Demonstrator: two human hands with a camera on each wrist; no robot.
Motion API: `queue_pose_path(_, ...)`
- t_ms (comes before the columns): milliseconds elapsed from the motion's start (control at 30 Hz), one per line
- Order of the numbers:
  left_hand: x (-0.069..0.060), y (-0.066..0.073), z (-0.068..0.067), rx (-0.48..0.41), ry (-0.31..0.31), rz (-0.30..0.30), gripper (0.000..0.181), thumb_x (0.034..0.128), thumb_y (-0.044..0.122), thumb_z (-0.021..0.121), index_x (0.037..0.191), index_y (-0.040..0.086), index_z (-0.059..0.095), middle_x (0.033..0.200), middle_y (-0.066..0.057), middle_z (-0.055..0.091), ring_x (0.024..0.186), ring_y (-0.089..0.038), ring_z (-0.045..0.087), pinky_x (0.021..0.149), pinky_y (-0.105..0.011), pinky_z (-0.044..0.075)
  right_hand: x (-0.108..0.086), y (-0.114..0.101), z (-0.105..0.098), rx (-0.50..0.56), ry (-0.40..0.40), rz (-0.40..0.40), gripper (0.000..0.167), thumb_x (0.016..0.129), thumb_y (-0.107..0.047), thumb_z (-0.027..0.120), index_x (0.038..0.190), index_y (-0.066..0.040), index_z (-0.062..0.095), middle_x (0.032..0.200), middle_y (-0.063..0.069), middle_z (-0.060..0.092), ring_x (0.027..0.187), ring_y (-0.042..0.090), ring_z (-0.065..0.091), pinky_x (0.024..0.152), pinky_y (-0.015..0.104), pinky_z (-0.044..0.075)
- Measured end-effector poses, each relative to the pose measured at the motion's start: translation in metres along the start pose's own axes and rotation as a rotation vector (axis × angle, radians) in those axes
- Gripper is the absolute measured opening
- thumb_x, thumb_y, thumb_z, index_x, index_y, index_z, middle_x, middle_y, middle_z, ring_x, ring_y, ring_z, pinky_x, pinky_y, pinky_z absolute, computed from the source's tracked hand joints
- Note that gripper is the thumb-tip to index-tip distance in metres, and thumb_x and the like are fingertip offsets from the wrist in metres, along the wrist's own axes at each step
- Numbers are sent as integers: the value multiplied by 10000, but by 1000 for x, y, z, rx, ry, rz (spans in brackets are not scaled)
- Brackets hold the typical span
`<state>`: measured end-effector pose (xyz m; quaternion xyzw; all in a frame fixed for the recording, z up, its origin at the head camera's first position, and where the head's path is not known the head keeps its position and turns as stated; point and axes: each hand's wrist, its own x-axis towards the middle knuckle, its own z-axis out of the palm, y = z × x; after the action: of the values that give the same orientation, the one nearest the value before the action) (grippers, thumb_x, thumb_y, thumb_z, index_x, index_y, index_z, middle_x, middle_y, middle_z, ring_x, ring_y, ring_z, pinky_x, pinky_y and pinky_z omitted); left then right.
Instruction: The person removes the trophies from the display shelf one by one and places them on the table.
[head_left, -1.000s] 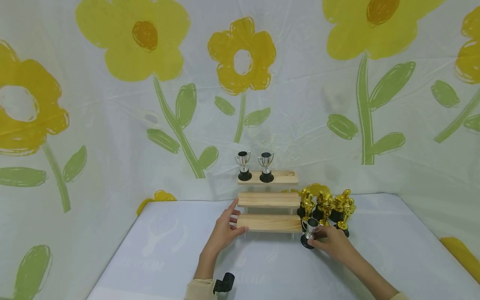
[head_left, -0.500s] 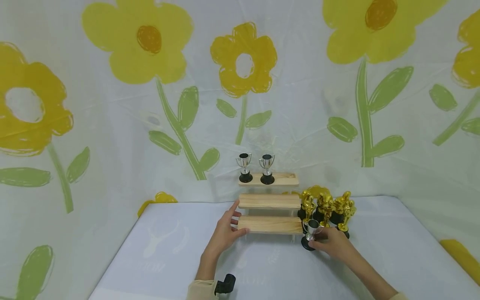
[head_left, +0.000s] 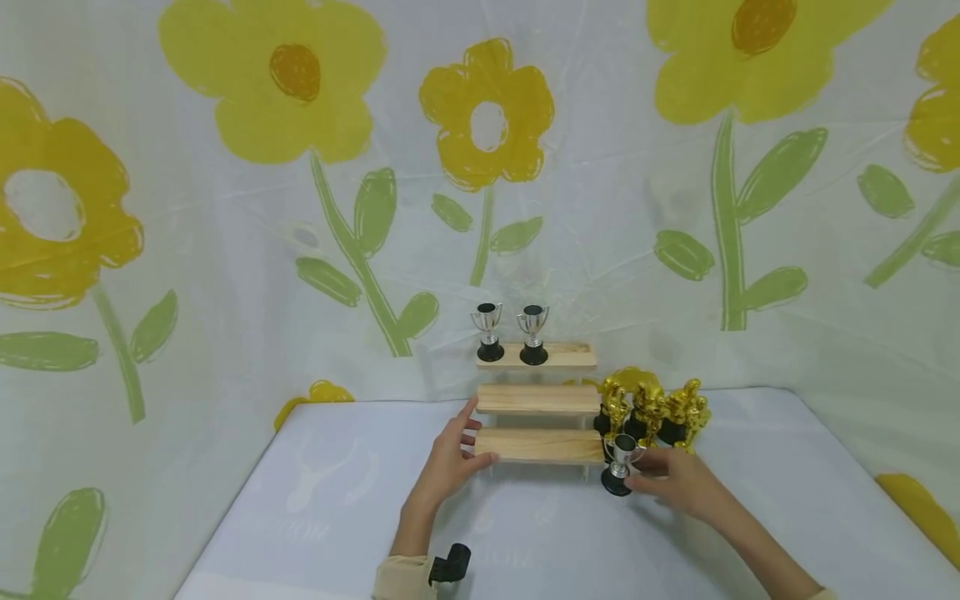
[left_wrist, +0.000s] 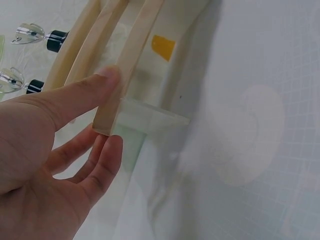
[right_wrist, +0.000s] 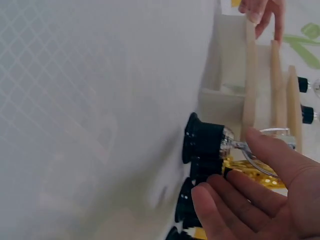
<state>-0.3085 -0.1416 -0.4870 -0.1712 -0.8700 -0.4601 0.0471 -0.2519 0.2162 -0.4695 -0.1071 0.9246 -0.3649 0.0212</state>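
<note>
A three-tier wooden display shelf (head_left: 537,445) stands on the table. My left hand (head_left: 444,463) grips its left end, the thumb (left_wrist: 107,77) on the lowest board and the other fingers around the board's end. Beside the shelf's right end, a small silver trophy cup (head_left: 621,461) with a black base stands upright on the table. My right hand (head_left: 678,479) is just right of this cup, thumb and fingers spread apart. In the right wrist view the thumb (right_wrist: 272,150) lies in front of part of the cup (right_wrist: 205,140).
Two silver trophy cups (head_left: 533,333) stand on the top board (head_left: 573,356). Several gold figurine trophies (head_left: 678,410) with black bases crowd the table right of the shelf. A flower-printed cloth (head_left: 600,208) hangs behind the white-covered table (head_left: 337,483).
My right hand has loosened its fingers from the silver cup and drawn slightly to the right. The cup stays upright beside the shelf. My left hand keeps its place on the shelf.
</note>
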Motion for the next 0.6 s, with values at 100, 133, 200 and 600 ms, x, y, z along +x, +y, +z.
queue_pose_path(100, 0, 1, -1, -2, 1, -3, 944, 798, 149, 812, 1561, 143, 255, 1257, -190, 570, 1009, -254, 603, 762, -301, 552, -3, -5, -8, -25, -2, -16, 387, 837, -340, 758, 1082, -45, 706, 1048, 125, 739, 939, 266, 713, 765, 381, 578)
queue_pose_path(133, 0, 0, -1, -4, 2, -8, 945, 798, 152, 812, 1561, 148, 255, 1259, -184, 571, 1010, -247, 602, 764, -295, 551, -4, -6, -10, -39, 2, -20, 392, 836, -347, 757, 1082, -45, 705, 1048, 119, 738, 936, 258, 710, 765, 381, 576)
queue_pose_path(200, 0, 0, -1, -5, 3, -20, 946, 800, 160, 811, 1564, 163, 252, 1262, -168, 574, 1013, -236, 599, 767, -283, 547, -5, -9, -15, -60, 7, -27, 424, 843, -354, 749, 1103, -23, 696, 1052, 124, 734, 925, 254, 705, 760, 386, 573)
queue_pose_path(600, 1, 1, 0, -6, 4, -20, 946, 799, 149, 811, 1563, 157, 253, 1262, -157, 571, 1024, -253, 593, 791, -360, 560, -6, -29, -38, -100, 42, -39, 470, 854, -355, 743, 1182, -25, 673, 1126, 150, 710, 903, 212, 699, 691, 302, 565)
